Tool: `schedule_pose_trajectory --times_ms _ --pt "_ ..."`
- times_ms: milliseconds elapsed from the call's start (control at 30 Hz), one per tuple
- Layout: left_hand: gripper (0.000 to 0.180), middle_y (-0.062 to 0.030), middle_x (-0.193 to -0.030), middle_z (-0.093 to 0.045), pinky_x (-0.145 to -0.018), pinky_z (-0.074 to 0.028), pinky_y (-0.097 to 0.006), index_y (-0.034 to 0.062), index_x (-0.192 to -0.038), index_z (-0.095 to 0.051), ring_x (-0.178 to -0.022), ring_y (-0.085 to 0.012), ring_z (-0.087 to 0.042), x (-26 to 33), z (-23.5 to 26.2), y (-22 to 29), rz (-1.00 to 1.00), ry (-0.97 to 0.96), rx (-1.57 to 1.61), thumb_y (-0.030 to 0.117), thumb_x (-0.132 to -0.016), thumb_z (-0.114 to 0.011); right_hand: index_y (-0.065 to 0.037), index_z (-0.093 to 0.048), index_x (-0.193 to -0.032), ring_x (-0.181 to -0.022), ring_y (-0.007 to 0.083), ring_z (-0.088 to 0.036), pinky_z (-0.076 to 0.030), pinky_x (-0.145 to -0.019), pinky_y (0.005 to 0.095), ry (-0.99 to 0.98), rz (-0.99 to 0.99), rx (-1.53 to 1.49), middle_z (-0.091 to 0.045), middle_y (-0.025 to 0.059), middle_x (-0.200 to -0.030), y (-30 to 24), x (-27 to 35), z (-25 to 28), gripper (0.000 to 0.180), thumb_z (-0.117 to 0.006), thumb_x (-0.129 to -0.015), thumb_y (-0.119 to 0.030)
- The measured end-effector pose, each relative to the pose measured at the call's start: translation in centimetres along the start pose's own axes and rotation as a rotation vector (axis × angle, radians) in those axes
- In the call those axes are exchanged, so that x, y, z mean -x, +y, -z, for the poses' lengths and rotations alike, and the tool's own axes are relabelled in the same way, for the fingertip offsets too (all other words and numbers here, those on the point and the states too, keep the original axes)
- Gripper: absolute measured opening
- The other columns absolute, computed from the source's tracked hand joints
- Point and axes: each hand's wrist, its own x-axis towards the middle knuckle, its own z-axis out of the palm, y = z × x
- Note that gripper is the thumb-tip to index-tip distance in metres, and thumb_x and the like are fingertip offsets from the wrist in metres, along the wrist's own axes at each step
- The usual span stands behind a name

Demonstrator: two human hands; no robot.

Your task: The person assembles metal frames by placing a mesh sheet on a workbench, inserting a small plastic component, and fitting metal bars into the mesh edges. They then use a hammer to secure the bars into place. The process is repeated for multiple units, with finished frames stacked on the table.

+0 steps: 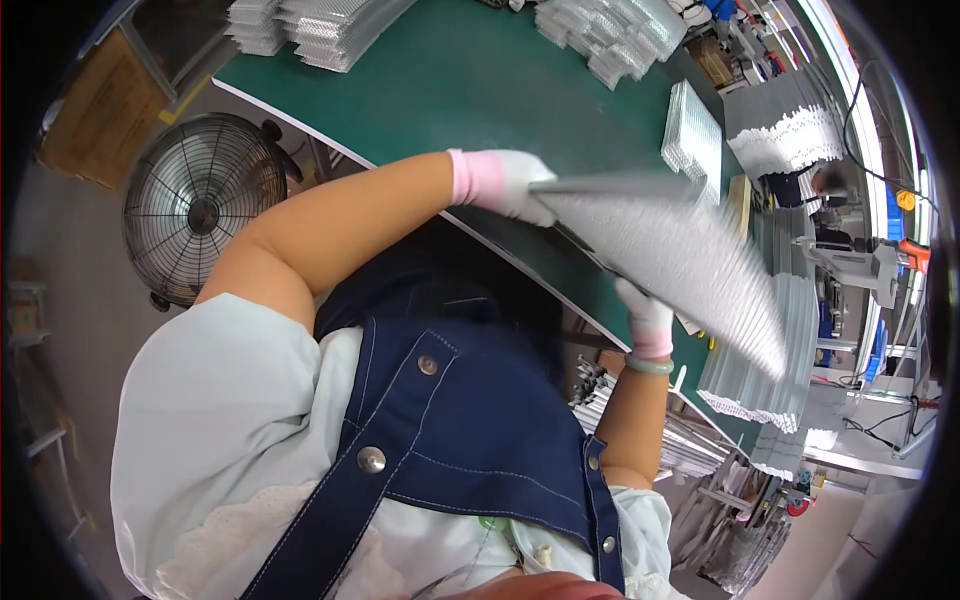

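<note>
A flat silvery panel (pixel 675 245), smeared by motion, is tilted over the right part of the green table. My left hand (pixel 517 188), in a white glove with a pink cuff, grips its left corner with closed fingers. The fingers of my right hand (pixel 643 312), gloved the same way, are wrapped at the panel's near edge, partly hidden by it. A darker strip runs along that near edge. Whether the shiny textured surface is the panel's own or a wrapping, I cannot tell.
Clear bubble-wrap bags lie in piles (pixel 335 30) (pixel 615 35) on the green table (pixel 480 90), with another stack (pixel 692 140) at right. Grey sheets (pixel 785 120) are stacked beyond it. A floor fan (pixel 203 212) stands left of the table; bundled strips (pixel 650 425) sit below its right end.
</note>
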Motion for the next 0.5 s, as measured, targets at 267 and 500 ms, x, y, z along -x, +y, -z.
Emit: schedule_pose_trajectory --times_ms 267,500 --pt "0.03 -0.0092 -0.112 -0.068 -0.098 -0.048 -0.042 0.0121 -0.104 -0.071 -0.111 -0.0304 -0.062 1.8 -5.2 -3.5 -0.17 0.275 -0.369 0.027 -0.077 -0.069 0.008 -0.061 -0.12 -0.106 0.0183 -0.058 -0.045 -0.094 0.0286 -0.018 -0.448 0.113 -0.061 0.0141 -0.117 1.8 -2.5 -2.2 0.047 -0.064 -0.095 -0.032" --pt "0.027 -0.01 -0.108 -0.07 -0.095 -0.049 -0.041 0.0123 -0.102 -0.073 -0.108 -0.031 -0.063 0.7 -3.8 -4.0 -0.182 0.152 -0.428 0.024 -0.078 -0.068 0.004 -0.064 -0.116 -0.1 0.021 -0.059 -0.047 -0.091 0.0303 -0.343 -0.01 0.508 -0.061 0.0137 -0.111 2.2 -4.1 -0.3 0.039 -0.064 -0.095 -0.029"
